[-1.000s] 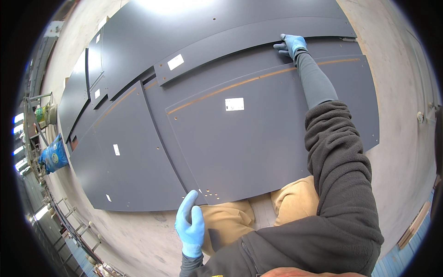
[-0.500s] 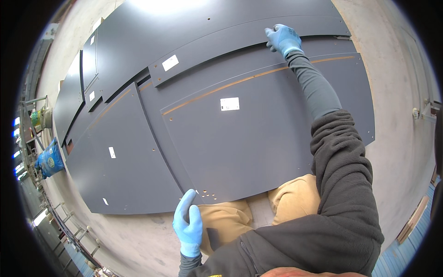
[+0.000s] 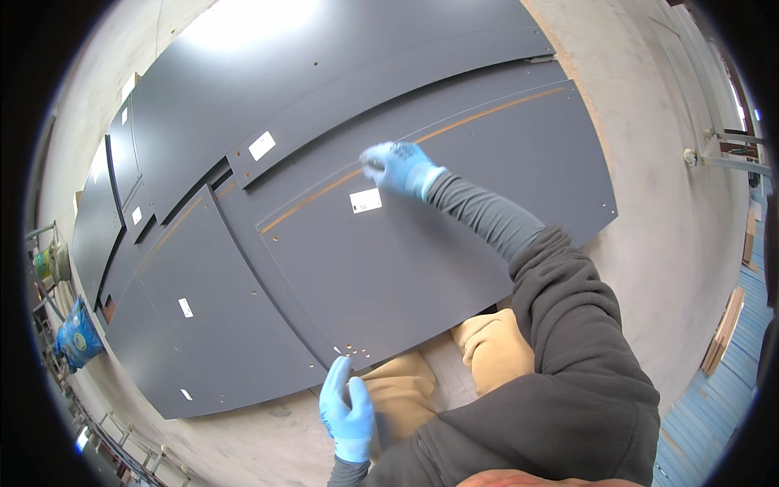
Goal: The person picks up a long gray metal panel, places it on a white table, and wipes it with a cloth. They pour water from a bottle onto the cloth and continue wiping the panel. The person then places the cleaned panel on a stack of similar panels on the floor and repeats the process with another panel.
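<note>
A dark grey board (image 3: pixel 479 219) lies flat before me, with an orange-brown groove (image 3: pixel 487 114) along its far side and a white label (image 3: pixel 366 200). Over the board, near the groove and label, is my right hand (image 3: pixel 403 170) in a blue glove. Its fingers are curled together and slightly blurred; what they hold, if anything, is hidden. My left hand (image 3: pixel 347 412), also gloved in blue, is at the near edge with thumb and fingers apart, holding nothing. Small brown spots (image 3: pixel 354 351), holes or pegs, lie just beyond its fingertips, beside a tiny pale piece.
Another grooved grey board (image 3: pixel 211 300) lies to the left. Larger grey panels (image 3: pixel 324 89) overlap beyond, some labelled. A blue bag (image 3: pixel 79 334) and metal racking stand at far left. Wooden pieces (image 3: pixel 724 331) lie at right, and my tan-trousered knees (image 3: pixel 495 349) press close to the board.
My right hand has come back from the far panel's edge, moving left and nearer over the grooved board. My left hand stays open near the board's edge. The whole view has shifted and turned.
</note>
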`<state>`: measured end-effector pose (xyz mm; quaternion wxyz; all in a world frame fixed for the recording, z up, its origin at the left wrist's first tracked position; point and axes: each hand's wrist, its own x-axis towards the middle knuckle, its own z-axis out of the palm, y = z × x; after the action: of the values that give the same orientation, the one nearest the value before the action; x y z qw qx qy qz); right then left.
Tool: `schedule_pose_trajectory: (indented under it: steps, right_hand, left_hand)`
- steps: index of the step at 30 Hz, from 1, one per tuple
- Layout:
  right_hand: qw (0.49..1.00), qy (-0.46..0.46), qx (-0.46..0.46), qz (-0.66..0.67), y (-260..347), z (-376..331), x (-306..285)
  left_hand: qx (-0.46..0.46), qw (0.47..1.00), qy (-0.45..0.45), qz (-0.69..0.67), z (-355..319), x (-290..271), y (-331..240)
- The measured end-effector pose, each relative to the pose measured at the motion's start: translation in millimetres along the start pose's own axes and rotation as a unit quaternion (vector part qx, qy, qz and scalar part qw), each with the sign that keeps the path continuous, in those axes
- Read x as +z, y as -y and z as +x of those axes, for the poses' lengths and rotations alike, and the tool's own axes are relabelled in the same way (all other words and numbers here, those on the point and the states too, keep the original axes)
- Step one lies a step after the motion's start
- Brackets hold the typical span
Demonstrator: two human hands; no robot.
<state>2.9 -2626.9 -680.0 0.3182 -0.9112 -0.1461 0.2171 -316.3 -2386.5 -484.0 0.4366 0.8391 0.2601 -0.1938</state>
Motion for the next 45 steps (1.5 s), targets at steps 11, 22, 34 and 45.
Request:
schedule_pose_trajectory:
  steps: [11, 22, 34, 45]
  right_hand:
    - [0.985, 0.16, 0.066, 0.024, 85.0, -166.3, -24.5]
    - [0.93, 0.248, 0.256, 0.085, 206.0, -419.6, -87.4]
    - [0.858, 0.2, 0.443, 0.166, 280.7, -545.0, -107.5]
    - [0.905, 0.281, 0.316, 0.047, 396.2, -474.9, -182.6]
  left_hand:
    - [0.018, 0.986, 0.106, 0.13, -58.2, -27.0, -23.6]
    - [0.122, 0.975, 0.105, 0.153, -157.3, -53.5, 1.1]
    - [-0.016, 0.992, 0.014, 0.124, -303.5, -247.1, 9.6]
    - [-0.328, 0.938, -0.054, -0.103, -542.7, -239.9, 103.8]
